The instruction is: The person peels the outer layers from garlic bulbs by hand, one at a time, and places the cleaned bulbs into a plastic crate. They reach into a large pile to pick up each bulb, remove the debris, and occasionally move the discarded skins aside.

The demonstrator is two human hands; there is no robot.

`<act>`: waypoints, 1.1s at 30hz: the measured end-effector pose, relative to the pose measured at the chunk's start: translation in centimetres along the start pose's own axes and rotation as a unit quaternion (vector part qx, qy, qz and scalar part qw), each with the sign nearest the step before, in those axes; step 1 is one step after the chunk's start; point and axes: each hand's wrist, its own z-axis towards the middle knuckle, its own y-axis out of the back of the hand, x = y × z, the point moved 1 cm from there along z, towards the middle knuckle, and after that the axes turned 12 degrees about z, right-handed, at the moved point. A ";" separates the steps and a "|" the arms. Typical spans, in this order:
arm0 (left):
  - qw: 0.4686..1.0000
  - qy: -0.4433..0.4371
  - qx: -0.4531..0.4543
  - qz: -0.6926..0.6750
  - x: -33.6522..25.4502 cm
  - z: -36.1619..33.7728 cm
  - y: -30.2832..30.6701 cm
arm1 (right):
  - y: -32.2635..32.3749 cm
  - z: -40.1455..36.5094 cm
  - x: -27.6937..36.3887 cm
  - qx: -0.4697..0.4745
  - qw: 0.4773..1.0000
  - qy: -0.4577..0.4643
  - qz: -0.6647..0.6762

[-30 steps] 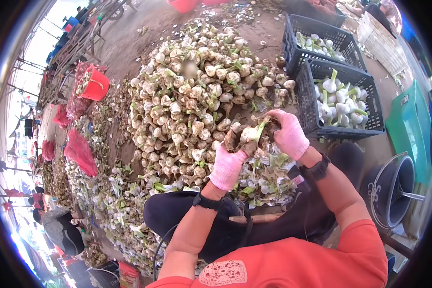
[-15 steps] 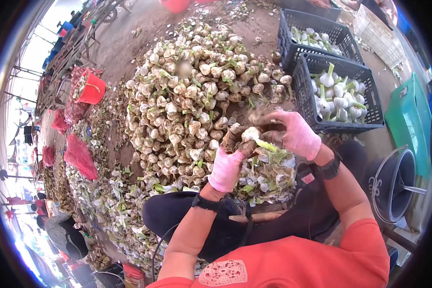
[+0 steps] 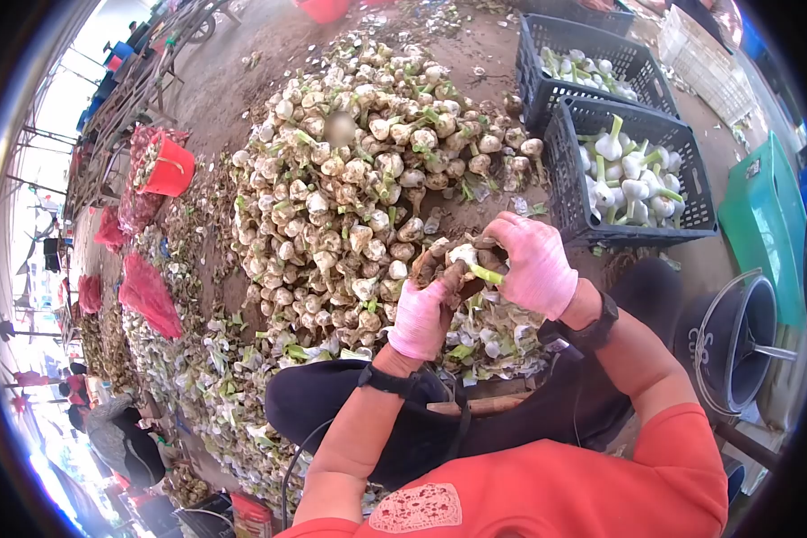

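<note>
A garlic bulb with a short green stem is between my hands, above a heap of pale peeled skins. My left hand, in a pink glove with dirt-dark fingers, is closed around the bulb from the left. The fingers of my right hand, gloved in pink too, are bent in against the bulb and its stem from the right; the fingertips are partly hidden. Just beyond lies a large pile of unpeeled garlic bulbs with soil on them.
Right of the pile, a dark plastic crate holds clean white garlic, with a second dark crate behind it. Further right stand a green bin and a dark bucket. At left are a red bucket and red mesh bags.
My right hand has moved left from a spread position to the bulb, and its fingers have closed in on it. My left hand keeps the bulb in nearly the same place.
</note>
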 end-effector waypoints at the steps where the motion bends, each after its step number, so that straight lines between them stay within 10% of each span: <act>1: 1.000 -0.001 -0.002 -0.002 -0.1 0.1 0.3 | 0.0 0.1 0.0 -0.009 1.000 0.004 0.010; 4: 0.975 -0.071 0.138 0.158 -0.6 0.3 1.1 | 1.0 0.4 0.1 0.018 1.000 0.001 -0.015; 8: 0.984 0.089 0.146 0.038 -1.6 -0.1 0.1 | 0.2 0.7 -2.0 0.076 0.996 -0.025 -0.031; 13: 0.983 0.072 0.147 0.087 -0.3 0.1 1.6 | -2.9 0.1 -6.5 0.257 0.938 -0.148 -0.178; 19: 0.996 0.017 -0.072 0.050 0.4 1.1 3.1 | -1.2 0.1 -6.7 0.119 0.986 -0.106 -0.044; 25: 0.974 -0.073 -0.212 0.037 -5.3 -0.8 2.7 | -1.2 -0.9 -9.4 0.267 0.931 -0.223 -0.108; 27: 0.968 -0.141 -0.187 0.093 -6.1 -1.3 3.2 | -2.5 -0.9 -9.2 0.238 0.895 -0.208 -0.313; 33: 0.935 -0.236 -0.172 0.203 -8.5 -3.5 3.2 | -12.6 1.3 -10.1 0.285 0.937 -0.169 -0.108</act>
